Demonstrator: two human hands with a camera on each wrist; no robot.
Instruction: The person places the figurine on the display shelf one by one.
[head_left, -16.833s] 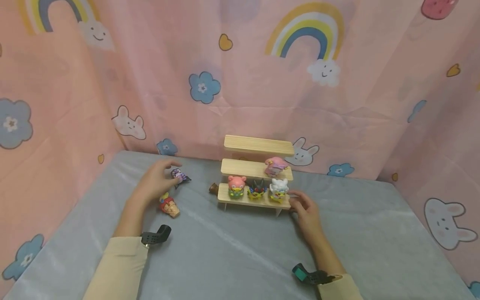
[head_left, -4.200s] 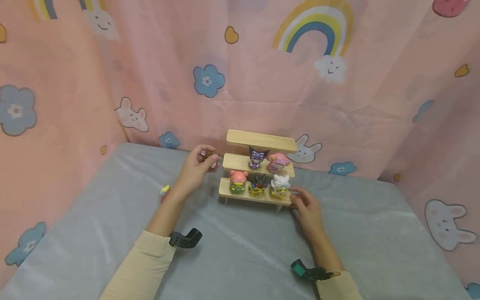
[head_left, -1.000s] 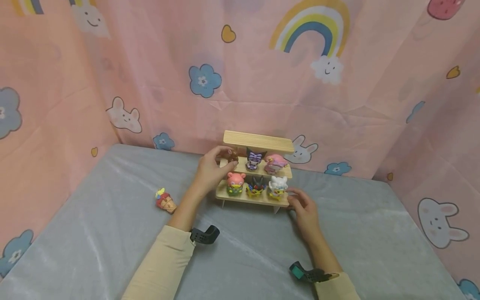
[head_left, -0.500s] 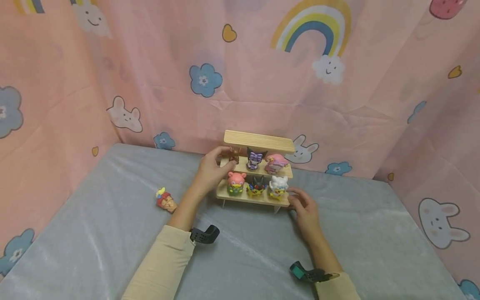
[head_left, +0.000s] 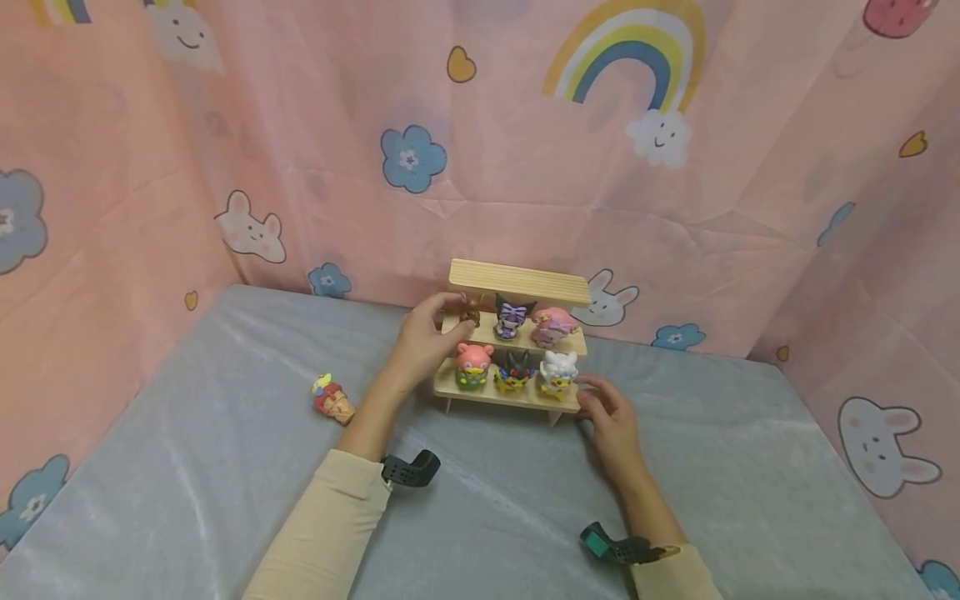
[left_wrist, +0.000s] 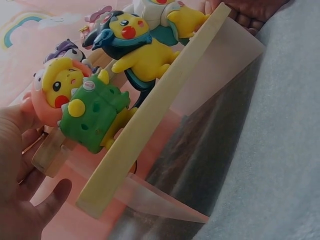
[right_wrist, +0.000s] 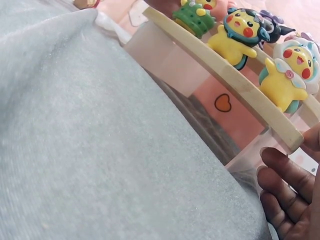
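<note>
A three-tier wooden display shelf (head_left: pixel 517 282) stands near the back of the table. My left hand (head_left: pixel 420 343) is at the left end of the middle tier, thumb and fingers around a small brown figurine (head_left: pixel 470 312); the left wrist view hides that figurine. Beside it stand a black-and-purple figurine (head_left: pixel 510 320) and a pink figurine (head_left: pixel 553 327). Along the bottom tier are Pikachu figurines in a pink hood (left_wrist: pixel 82 102), a dark hood (left_wrist: pixel 142 55) and a white hood (right_wrist: pixel 287 75). My right hand (head_left: pixel 615 421) grips the right end of the bottom tier.
An ice-cream-cone figurine (head_left: pixel 333 402) lies on the grey cloth (head_left: pixel 480 517), left of my left forearm. The top tier of the shelf overhangs the middle row. A pink patterned curtain (head_left: pixel 337 167) rises right behind the table.
The black-and-purple figurine went from the table to the middle tier. My left hand then brought the brown figurine to that tier's left end. My right hand has stayed at the shelf.
</note>
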